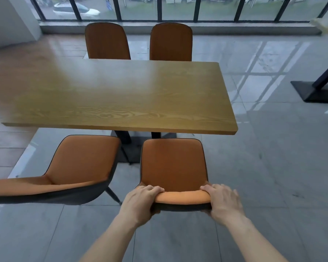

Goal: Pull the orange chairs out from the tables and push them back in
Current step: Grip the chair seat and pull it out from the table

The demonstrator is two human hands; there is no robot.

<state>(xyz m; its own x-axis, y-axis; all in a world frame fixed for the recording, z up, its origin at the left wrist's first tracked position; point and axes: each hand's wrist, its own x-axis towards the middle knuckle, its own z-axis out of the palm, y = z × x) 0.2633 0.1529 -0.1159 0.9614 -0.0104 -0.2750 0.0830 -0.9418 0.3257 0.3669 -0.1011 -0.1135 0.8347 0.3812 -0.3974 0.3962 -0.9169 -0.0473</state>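
An orange chair (173, 165) with a dark shell stands just clear of the near edge of a wooden table (121, 95). My left hand (140, 203) grips the left end of its backrest top and my right hand (223, 202) grips the right end. A second orange chair (78, 163) stands to its left, also out from the table and turned slightly. Two more orange chairs (107, 41) (170, 42) stand at the table's far side with their backs against its edge.
The table's black pedestal base (130, 148) shows under the near edge. Another table's black base and post (318, 89) stand at the right. Grey tiled floor lies open on the right; a window wall (159, 8) runs along the back.
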